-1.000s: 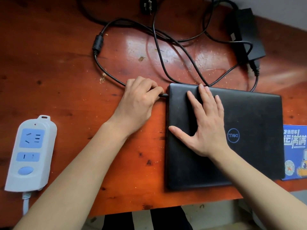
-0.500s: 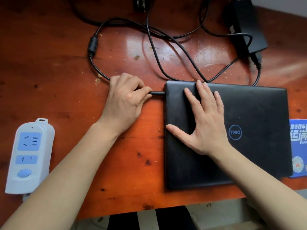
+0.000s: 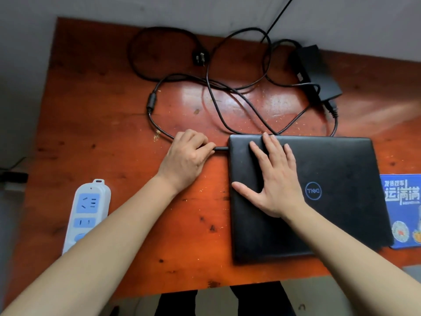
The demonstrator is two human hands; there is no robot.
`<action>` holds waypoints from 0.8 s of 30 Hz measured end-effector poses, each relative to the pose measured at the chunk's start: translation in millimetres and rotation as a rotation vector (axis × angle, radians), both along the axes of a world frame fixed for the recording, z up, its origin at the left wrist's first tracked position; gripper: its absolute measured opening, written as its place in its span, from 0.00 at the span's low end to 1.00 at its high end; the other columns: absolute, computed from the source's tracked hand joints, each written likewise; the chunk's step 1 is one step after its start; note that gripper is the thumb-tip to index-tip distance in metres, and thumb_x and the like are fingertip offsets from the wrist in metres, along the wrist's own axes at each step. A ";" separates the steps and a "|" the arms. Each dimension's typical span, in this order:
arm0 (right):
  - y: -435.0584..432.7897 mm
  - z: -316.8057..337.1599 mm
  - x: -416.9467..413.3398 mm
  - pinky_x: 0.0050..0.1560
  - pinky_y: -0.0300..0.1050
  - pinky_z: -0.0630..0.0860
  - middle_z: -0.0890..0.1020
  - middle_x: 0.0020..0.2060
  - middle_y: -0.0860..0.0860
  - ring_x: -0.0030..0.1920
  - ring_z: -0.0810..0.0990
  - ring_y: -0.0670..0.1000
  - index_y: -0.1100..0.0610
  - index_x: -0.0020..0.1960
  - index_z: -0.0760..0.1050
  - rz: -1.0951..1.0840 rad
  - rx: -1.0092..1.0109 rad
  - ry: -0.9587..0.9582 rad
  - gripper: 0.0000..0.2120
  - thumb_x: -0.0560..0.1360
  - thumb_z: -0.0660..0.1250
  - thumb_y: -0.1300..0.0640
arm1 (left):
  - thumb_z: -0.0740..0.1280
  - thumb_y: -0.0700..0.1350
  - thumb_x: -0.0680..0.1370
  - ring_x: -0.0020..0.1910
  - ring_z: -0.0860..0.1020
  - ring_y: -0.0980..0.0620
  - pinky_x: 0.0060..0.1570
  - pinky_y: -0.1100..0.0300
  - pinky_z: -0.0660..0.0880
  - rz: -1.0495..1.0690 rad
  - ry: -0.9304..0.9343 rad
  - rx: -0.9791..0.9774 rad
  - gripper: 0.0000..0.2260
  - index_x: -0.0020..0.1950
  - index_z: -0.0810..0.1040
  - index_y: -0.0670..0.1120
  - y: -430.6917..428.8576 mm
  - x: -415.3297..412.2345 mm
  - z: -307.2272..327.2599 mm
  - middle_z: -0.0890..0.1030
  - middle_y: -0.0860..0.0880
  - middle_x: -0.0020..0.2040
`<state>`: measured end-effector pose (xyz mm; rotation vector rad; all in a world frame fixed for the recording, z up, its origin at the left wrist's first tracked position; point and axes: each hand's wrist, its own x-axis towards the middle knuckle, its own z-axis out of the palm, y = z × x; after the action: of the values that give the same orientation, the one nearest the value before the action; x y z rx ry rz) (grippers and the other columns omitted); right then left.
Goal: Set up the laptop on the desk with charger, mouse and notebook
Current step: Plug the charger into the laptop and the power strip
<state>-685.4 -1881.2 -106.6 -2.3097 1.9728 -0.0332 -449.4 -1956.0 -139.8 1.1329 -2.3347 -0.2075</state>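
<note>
A closed black laptop [image 3: 337, 169] lies on the red-brown wooden desk [image 3: 95, 124]. My right hand [image 3: 273, 181] rests flat on its lid near the left edge, fingers spread. My left hand [image 3: 186, 156] is closed on the charger's cable plug [image 3: 221, 148], which sits in the laptop's left side. The black cable loops back across the desk to the charger brick [image 3: 319, 71] at the far right. Its wall plug [image 3: 201, 57] lies loose at the back of the desk.
A white and blue power strip [image 3: 88, 208] lies at the front left, partly under my left forearm. A blue printed mouse pad [image 3: 405, 206] pokes out from under the laptop's right edge. The desk's front edge is close to me; a grey wall runs behind.
My left hand has stayed on the plug at the laptop's side after drawing back a little. The view has pulled back, showing more of the desk's rear and the wall plug.
</note>
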 end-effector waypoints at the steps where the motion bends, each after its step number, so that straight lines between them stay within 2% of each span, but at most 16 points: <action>1: 0.1 0.2 0.0 0.78 0.63 0.49 0.53 0.81 0.57 0.81 0.48 0.54 0.54 0.80 0.57 -0.002 0.006 0.004 0.47 0.72 0.53 0.23 | 0.67 0.45 0.80 0.44 0.77 0.40 0.44 0.48 0.72 0.003 0.003 -0.008 0.08 0.51 0.84 0.43 1.2 -0.3 0.9 0.80 0.44 0.45; 4: -2.3 0.9 -1.0 0.78 0.62 0.49 0.53 0.81 0.56 0.81 0.48 0.54 0.54 0.80 0.57 -0.008 0.007 -0.012 0.47 0.72 0.52 0.23 | 0.64 0.50 0.81 0.50 0.77 0.41 0.51 0.47 0.70 0.089 -0.019 0.003 0.12 0.59 0.83 0.47 1.9 -4.9 4.0 0.80 0.43 0.51; 6: -0.5 0.3 -2.2 0.78 0.62 0.50 0.54 0.80 0.56 0.81 0.49 0.53 0.53 0.79 0.59 -0.004 -0.003 -0.042 0.47 0.72 0.54 0.23 | 0.60 0.52 0.82 0.59 0.75 0.40 0.59 0.45 0.66 0.292 -0.043 0.083 0.17 0.65 0.79 0.47 0.4 -8.0 6.6 0.78 0.41 0.59; 8: -0.3 -0.3 -2.6 0.77 0.61 0.52 0.59 0.79 0.56 0.80 0.54 0.55 0.52 0.77 0.63 -0.009 -0.025 -0.088 0.44 0.72 0.58 0.25 | 0.56 0.53 0.82 0.67 0.70 0.41 0.65 0.42 0.60 0.503 -0.081 0.167 0.19 0.68 0.75 0.47 -2.1 -9.0 8.3 0.74 0.40 0.66; 9: -5.6 1.0 -3.3 0.75 0.60 0.57 0.65 0.76 0.56 0.78 0.61 0.56 0.52 0.74 0.69 -0.021 -0.058 -0.127 0.39 0.72 0.61 0.28 | 0.55 0.54 0.82 0.70 0.68 0.41 0.67 0.40 0.57 0.570 -0.119 0.207 0.20 0.69 0.74 0.47 -3.3 -9.5 8.1 0.72 0.40 0.68; 11: -29.1 7.1 -3.9 0.63 0.53 0.66 0.78 0.62 0.53 0.64 0.75 0.58 0.51 0.60 0.79 -0.090 -0.157 -0.248 0.23 0.76 0.63 0.36 | 0.52 0.55 0.83 0.73 0.64 0.41 0.70 0.36 0.52 0.617 -0.189 0.276 0.21 0.70 0.73 0.48 -3.3 -11.3 6.1 0.70 0.40 0.72; 13: -70.3 16.5 0.3 0.54 0.48 0.67 0.81 0.51 0.49 0.53 0.77 0.54 0.51 0.52 0.80 -0.135 -0.163 -0.400 0.14 0.78 0.62 0.44 | 0.51 0.56 0.82 0.74 0.62 0.42 0.71 0.35 0.52 0.623 -0.218 0.321 0.22 0.71 0.72 0.49 -4.6 -12.9 3.2 0.70 0.41 0.73; 15: -115.9 26.9 11.0 0.54 0.46 0.70 0.81 0.50 0.49 0.52 0.77 0.53 0.53 0.54 0.80 -0.114 -0.160 -0.477 0.10 0.79 0.64 0.50 | 0.51 0.56 0.82 0.75 0.62 0.43 0.72 0.35 0.52 0.624 -0.224 0.338 0.22 0.71 0.72 0.49 -7.1 -12.5 1.9 0.69 0.42 0.73; 17: -162.1 35.4 28.1 0.56 0.46 0.73 0.80 0.52 0.50 0.53 0.78 0.53 0.53 0.56 0.80 -0.105 -0.142 -0.539 0.09 0.78 0.65 0.52 | 0.52 0.55 0.82 0.75 0.61 0.43 0.72 0.35 0.52 0.630 -0.235 0.338 0.22 0.71 0.72 0.49 -8.2 -11.1 1.4 0.69 0.42 0.73; 20: -225.6 44.5 59.1 0.55 0.46 0.73 0.80 0.52 0.51 0.53 0.80 0.53 0.51 0.58 0.79 -0.117 -0.076 -0.585 0.12 0.77 0.65 0.50 | 0.53 0.55 0.82 0.75 0.62 0.42 0.72 0.35 0.51 0.636 -0.247 0.326 0.21 0.71 0.73 0.48 -8.4 -13.0 2.6 0.69 0.42 0.73; 24: -286.6 46.2 91.9 0.54 0.45 0.73 0.81 0.56 0.51 0.59 0.79 0.56 0.49 0.59 0.79 -0.170 -0.014 -0.483 0.17 0.74 0.65 0.44 | 0.53 0.54 0.82 0.75 0.62 0.42 0.73 0.34 0.52 0.642 -0.263 0.325 0.22 0.71 0.73 0.47 -8.4 -13.5 4.5 0.69 0.42 0.73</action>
<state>-593.5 -2167.8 -60.4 -1.8960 1.8979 -0.5610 -462.8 -1964.4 -135.3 2.1125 -2.0548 -0.2119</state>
